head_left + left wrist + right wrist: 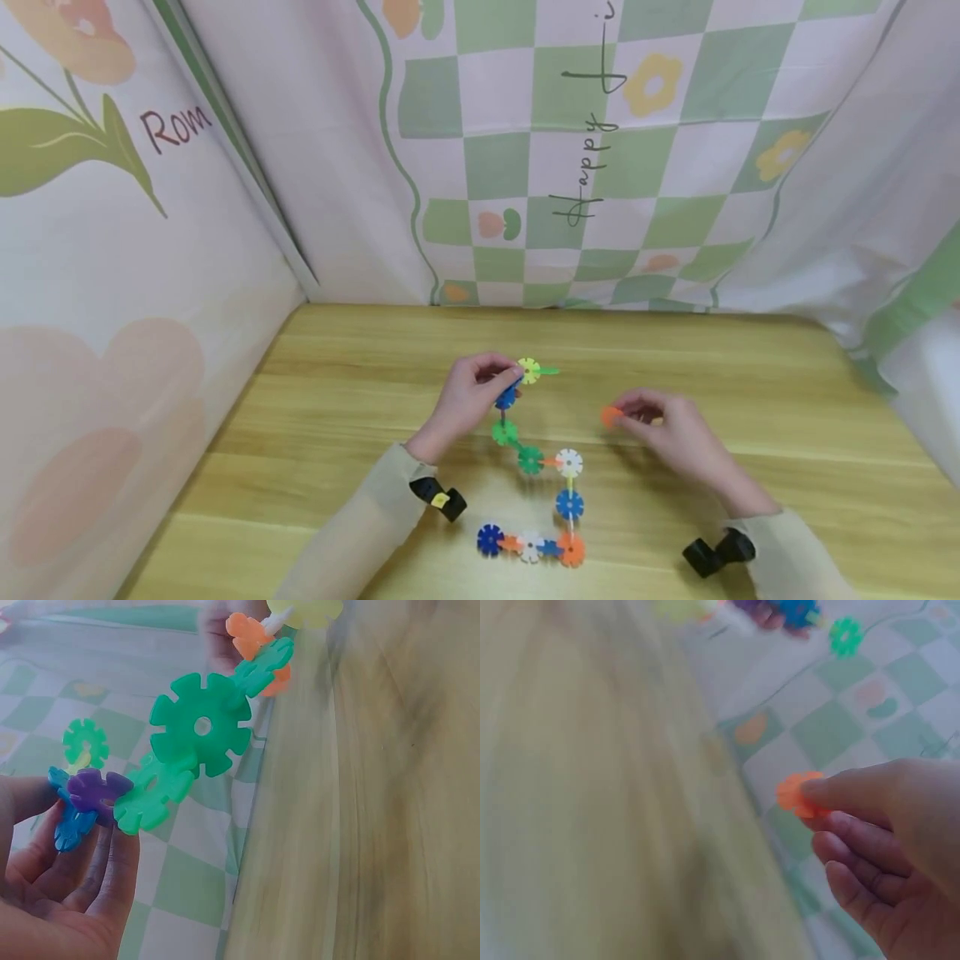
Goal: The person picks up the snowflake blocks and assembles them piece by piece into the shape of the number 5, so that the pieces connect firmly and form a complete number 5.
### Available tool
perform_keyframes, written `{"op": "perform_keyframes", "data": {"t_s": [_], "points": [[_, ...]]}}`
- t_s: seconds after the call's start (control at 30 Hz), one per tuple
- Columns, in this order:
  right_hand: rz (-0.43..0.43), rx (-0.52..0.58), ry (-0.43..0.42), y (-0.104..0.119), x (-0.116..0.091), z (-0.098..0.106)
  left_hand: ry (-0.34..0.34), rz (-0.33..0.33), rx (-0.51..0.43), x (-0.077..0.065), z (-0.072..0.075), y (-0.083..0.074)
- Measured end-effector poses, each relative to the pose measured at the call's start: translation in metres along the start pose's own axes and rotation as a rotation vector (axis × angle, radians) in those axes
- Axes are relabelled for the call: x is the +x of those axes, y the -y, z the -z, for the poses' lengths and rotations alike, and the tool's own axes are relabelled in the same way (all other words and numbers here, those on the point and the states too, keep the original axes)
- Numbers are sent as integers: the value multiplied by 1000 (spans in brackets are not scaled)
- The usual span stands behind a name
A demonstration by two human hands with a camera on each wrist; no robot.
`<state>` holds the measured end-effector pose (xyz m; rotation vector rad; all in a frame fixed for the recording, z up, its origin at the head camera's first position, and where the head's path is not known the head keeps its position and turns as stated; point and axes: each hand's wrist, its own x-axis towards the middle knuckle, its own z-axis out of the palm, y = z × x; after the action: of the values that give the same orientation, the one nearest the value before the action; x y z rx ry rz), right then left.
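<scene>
A zigzag chain of notched plastic snowflake discs (530, 459) runs from a dark blue disc at the near end to a yellow disc (528, 371) and a green one at the far end. My left hand (468, 400) pinches the chain near that far end, at a blue disc (74, 829) joined to a purple disc (97, 789). Off to the right, apart from the chain, my right hand (675, 433) holds a loose orange disc (799, 793) between thumb and fingers. Part of the blue piece is hidden by the left fingers.
Under the hands is a wood-grain table (360, 350). A checked green and white curtain (570, 167) hangs behind its back edge, and a flower-printed panel (247, 233) stands at the left. Black straps with small devices (720, 552) sit on both wrists.
</scene>
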<state>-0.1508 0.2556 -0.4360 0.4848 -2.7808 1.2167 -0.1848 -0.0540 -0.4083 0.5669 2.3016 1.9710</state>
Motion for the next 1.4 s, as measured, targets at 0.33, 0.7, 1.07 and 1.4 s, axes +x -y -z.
{"op": "perform_keyframes", "data": {"t_s": [0.33, 0.7, 1.07, 1.4], "points": [[10, 226, -127, 54, 17, 6, -14, 10, 2, 1, -2, 2], [2, 374, -125, 66, 31, -7, -20, 46, -11, -4, -3, -14], [14, 356, -116, 65, 35, -8, -23, 34, -15, -12, -3, -34], [42, 349, -103, 65, 36, -8, -46, 41, 23, -11, -3, -34]]}}
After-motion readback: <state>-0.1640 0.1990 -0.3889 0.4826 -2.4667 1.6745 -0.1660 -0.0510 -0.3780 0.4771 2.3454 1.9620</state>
